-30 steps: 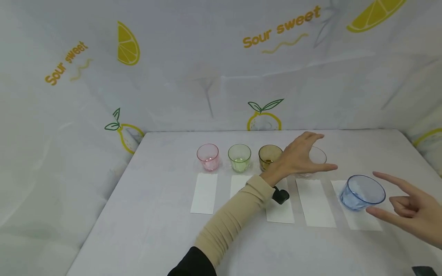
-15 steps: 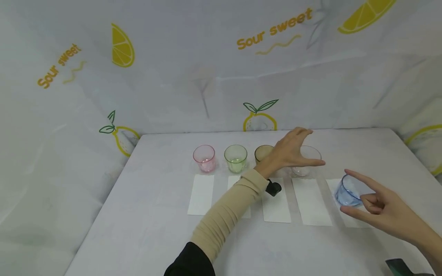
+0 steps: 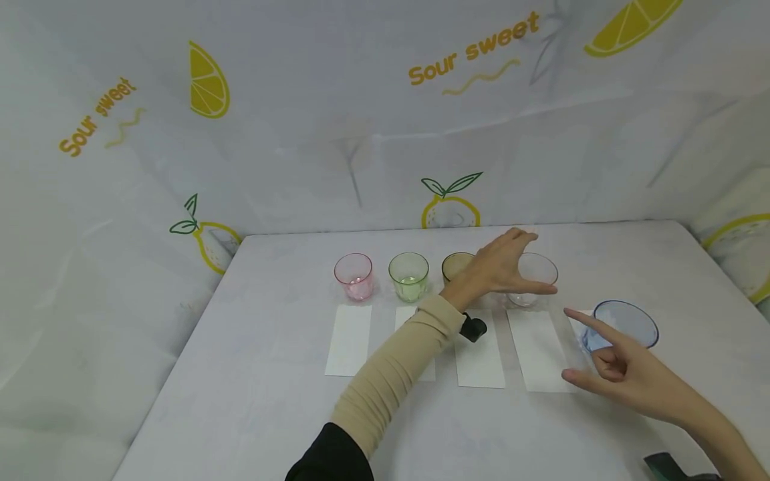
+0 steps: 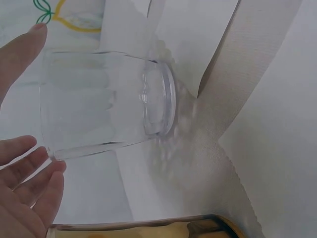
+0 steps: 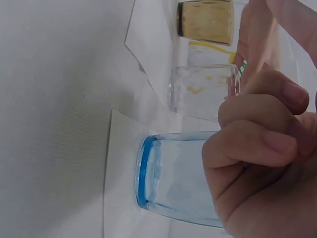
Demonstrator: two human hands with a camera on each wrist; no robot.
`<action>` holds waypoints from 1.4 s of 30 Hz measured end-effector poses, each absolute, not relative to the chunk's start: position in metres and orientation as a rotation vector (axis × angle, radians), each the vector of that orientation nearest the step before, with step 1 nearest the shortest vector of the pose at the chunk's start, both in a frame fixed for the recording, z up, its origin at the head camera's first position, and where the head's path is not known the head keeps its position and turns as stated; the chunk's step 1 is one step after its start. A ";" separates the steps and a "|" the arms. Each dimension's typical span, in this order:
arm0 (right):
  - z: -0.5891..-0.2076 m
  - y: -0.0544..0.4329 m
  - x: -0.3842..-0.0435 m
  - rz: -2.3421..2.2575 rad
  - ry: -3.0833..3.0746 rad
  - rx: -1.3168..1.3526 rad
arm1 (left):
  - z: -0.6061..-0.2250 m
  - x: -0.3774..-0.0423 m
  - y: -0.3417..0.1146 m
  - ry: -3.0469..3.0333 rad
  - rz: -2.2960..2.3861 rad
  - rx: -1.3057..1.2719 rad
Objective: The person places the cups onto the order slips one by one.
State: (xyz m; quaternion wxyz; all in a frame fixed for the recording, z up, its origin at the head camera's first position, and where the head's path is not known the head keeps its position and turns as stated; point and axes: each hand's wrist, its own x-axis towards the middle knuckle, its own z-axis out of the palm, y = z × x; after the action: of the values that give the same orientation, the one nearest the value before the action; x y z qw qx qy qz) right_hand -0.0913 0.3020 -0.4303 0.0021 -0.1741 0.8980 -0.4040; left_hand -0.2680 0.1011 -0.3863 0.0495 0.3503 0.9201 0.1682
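Observation:
My left hand (image 3: 496, 264) is at the clear glass (image 4: 109, 99), thumb and fingers spread on opposite sides of its rim. In the left wrist view the thumb stays apart from the glass, while the fingertips are right at the rim. The glass stands upright on the table. My right hand (image 3: 631, 367) hovers in front of the blue glass (image 3: 628, 321), overlapping it in the head view. Its index finger and thumb stretch out leftward, wide apart with nothing between them; the other fingers curl in. The blue glass stands on a white paper strip (image 5: 119, 163).
Left of the clear glass, a pink glass (image 3: 356, 284), a green glass (image 3: 410, 284) and an amber glass (image 3: 455, 264) form a row, the amber one partly behind my left hand. White paper strips (image 3: 349, 341) lie before the row. A lemon-printed cloth (image 3: 289, 133) hangs behind.
My right hand has moved left from beside the blue glass to in front of it. My left hand has drifted slightly left at the clear glass. The glasses stay in place.

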 end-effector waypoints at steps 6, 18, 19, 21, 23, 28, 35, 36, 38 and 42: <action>-0.441 0.298 -0.091 -1.202 2.817 -0.533 | -0.390 -0.268 0.102 2.779 0.451 1.059; -0.463 0.299 -0.095 -1.226 2.774 -0.655 | -0.392 -0.268 0.103 2.778 0.385 1.042; -0.464 0.299 -0.096 -1.220 2.778 -0.648 | -0.392 -0.268 0.103 2.778 0.376 1.041; -0.465 0.300 -0.097 -1.195 2.791 -0.643 | -0.392 -0.268 0.103 2.778 0.362 1.039; -0.467 0.299 -0.097 -1.176 2.805 -0.643 | -0.393 -0.268 0.103 2.777 0.353 1.039; -0.468 0.298 -0.097 -1.114 2.855 -0.615 | -0.394 -0.268 0.104 2.778 0.346 1.046; -0.467 0.294 -0.097 -1.031 2.866 -0.545 | -0.396 -0.268 0.104 2.781 0.346 1.054; -0.466 0.294 -0.097 -1.015 2.865 -0.534 | -0.396 -0.268 0.104 2.783 0.346 1.058; -0.465 0.293 -0.097 -0.981 2.859 -0.504 | -0.396 -0.268 0.103 2.786 0.351 1.068; -0.465 0.291 -0.097 -0.945 2.849 -0.473 | -0.396 -0.268 0.103 2.788 0.365 1.083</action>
State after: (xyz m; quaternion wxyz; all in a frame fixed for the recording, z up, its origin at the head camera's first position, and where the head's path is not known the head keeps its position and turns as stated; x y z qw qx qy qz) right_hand -0.0969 0.2914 -0.4645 0.0514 -0.1556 0.9364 -0.3104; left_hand -0.2676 0.1030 -0.3961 0.0641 0.3586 0.9234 0.1210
